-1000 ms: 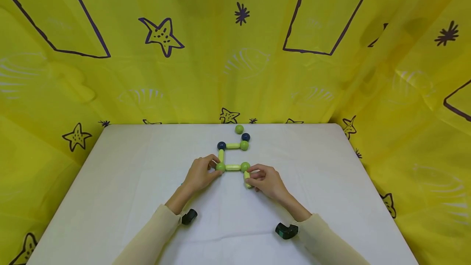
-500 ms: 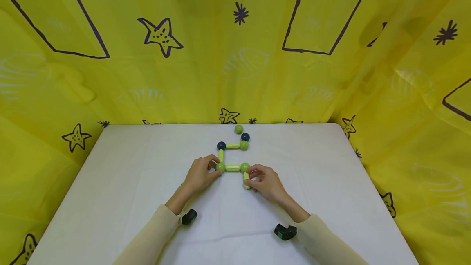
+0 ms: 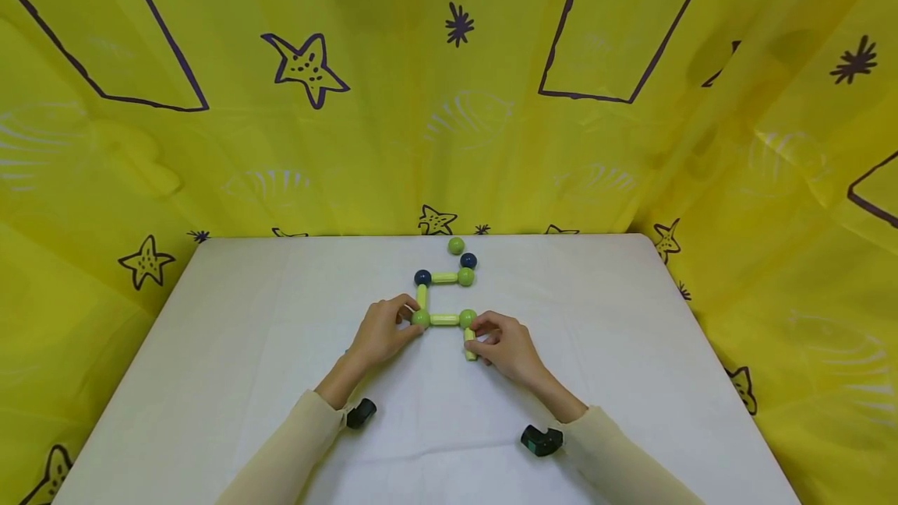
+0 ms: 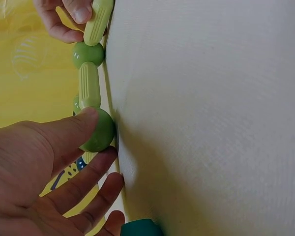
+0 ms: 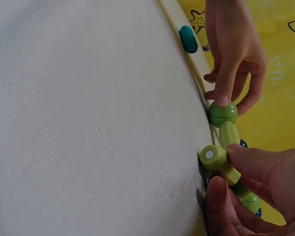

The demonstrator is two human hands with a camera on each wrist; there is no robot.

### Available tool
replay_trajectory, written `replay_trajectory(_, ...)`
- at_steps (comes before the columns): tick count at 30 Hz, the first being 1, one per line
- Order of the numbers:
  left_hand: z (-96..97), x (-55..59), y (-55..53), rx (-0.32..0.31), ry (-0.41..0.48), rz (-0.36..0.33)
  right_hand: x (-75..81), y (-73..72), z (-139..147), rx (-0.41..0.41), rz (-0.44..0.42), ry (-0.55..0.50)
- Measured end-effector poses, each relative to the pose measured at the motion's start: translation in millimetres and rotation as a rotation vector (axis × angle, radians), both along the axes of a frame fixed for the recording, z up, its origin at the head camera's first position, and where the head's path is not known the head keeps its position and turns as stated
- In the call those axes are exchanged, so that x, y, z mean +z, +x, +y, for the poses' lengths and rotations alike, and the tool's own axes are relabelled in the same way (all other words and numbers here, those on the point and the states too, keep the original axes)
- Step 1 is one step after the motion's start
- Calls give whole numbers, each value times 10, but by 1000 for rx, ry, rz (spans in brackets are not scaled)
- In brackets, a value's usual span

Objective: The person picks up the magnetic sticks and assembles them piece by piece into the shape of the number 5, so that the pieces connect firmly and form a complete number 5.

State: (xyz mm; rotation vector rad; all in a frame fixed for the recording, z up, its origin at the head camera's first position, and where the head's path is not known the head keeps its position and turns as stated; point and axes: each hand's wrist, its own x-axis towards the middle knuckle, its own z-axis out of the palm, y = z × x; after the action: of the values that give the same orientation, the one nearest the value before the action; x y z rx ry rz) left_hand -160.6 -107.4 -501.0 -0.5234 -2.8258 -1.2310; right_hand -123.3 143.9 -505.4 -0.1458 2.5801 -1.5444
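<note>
My left hand point(image 3: 382, 327) pinches a green ball point(image 4: 104, 133) between thumb and fingers, at the near left corner of a chain of toy balls and rods. From this ball a light green rod point(image 3: 444, 319) runs right to a second green ball point(image 3: 468, 319). My right hand point(image 3: 510, 347) pinches another light green rod point(image 3: 470, 345), which points from that second ball toward the person. In the right wrist view, a round silvery spot shows on this rod's free end. A third rod point(image 3: 422, 297) leads away from the left ball to a dark blue ball point(image 3: 422, 277).
Beyond, a rod point(image 3: 444, 278) joins the blue ball to a green ball point(image 3: 466, 277). Another dark blue ball point(image 3: 468, 261) sits right behind it, and a lone green ball point(image 3: 457, 245) lies near the back edge. A teal piece point(image 5: 188, 39) lies by the left wrist. Yellow curtains surround the white table point(image 3: 231, 318).
The near end of the rod in my right hand has swung slightly left, so it points straighter toward the person. My left hand stays in place on the green ball.
</note>
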Motion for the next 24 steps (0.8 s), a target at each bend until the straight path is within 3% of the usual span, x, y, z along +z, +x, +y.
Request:
replay_trajectory(12,11,-12,6,8,1,-9,32,-22,63,52,-26,-5)
replay_trajectory(18,21,-18,20,11,-19,-5,95,-117,239,209,-37,42)
replay_trajectory(24,8,-6,39,17,-32,4,228,-243,422,369,19,120)
